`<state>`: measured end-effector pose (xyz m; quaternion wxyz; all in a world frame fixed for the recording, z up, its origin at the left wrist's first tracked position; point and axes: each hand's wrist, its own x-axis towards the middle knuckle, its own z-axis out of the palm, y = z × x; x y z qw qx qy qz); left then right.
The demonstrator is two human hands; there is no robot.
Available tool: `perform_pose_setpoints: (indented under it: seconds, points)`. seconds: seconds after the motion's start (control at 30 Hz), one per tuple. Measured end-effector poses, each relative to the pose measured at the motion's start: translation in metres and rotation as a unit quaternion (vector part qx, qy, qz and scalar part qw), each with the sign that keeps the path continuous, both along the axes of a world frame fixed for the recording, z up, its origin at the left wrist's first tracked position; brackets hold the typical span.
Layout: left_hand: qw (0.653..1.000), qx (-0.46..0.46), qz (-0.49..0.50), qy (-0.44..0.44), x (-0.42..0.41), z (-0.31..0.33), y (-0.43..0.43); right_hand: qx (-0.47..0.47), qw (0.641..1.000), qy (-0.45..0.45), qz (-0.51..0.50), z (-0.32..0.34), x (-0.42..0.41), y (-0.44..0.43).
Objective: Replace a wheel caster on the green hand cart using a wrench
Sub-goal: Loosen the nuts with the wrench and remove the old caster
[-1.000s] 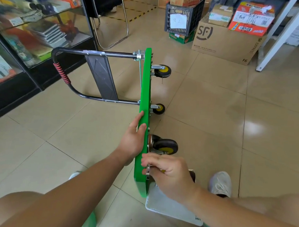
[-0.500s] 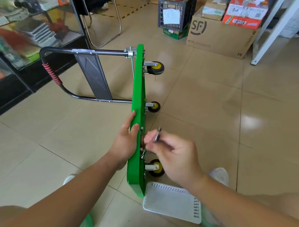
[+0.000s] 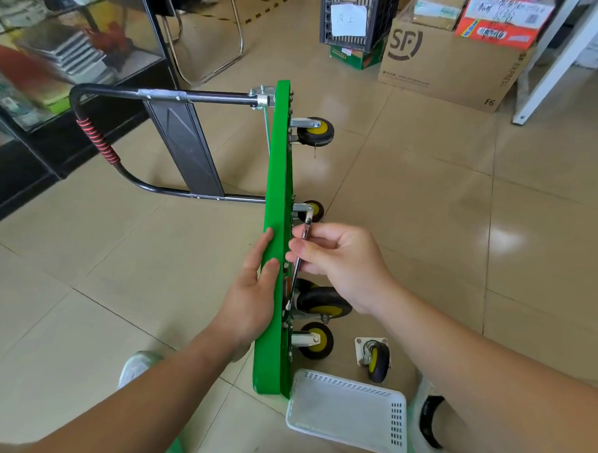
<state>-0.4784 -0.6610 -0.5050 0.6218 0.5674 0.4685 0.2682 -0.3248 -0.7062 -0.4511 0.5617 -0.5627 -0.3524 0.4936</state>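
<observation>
The green hand cart stands on its long edge on the tiled floor, its black handle lying out to the left and its casters facing right. My left hand lies flat against the deck's upper edge, fingers straight. My right hand grips a slim metal wrench held close to the cart's underside, its lower end reaching the mounting plate of a black and yellow caster. A loose caster with its plate lies on the floor to the right.
A white perforated basket lies on the floor by the cart's near end, between my shoes. A glass display cabinet lines the left. A black crate, cardboard boxes and a white table leg stand at the back.
My right hand rose from the cart's near end to mid-deck with the wrench and now holds it upright against the underside. The view tilted down, revealing the loose caster.
</observation>
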Motion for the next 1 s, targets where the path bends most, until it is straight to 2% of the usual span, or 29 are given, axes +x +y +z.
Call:
perform_pose_setpoints:
  seconds: [0.37, 0.53, 0.73, 0.87, 0.93, 1.0]
  points:
    - [1.000, -0.003, -0.017, -0.011, -0.002, 0.000, 0.001, 0.017, 0.997, -0.041, 0.067, 0.002, -0.012, -0.004]
    - [1.000, 0.000, -0.017, 0.000, -0.001, 0.000, 0.001, 0.070, 0.994, -0.071, 0.041, 0.002, -0.017, -0.021]
    - [1.000, -0.013, -0.002, -0.021, -0.005, 0.003, -0.003, 0.082, 0.981, -0.140, 0.106, -0.002, -0.032, -0.059]
    - [1.000, 0.005, 0.000, 0.016, -0.001, 0.008, -0.005, 0.163, 0.934, -0.293, 0.123, -0.021, -0.041, -0.087]
    - [1.000, -0.004, -0.008, 0.013, 0.000, 0.009, -0.005, 0.191, 0.930, -0.297, 0.102, -0.024, -0.042, -0.093]
    - [1.000, -0.021, -0.008, -0.005, -0.001, 0.011, -0.005, 0.204, 0.942, -0.262, 0.060, -0.022, -0.041, -0.094]
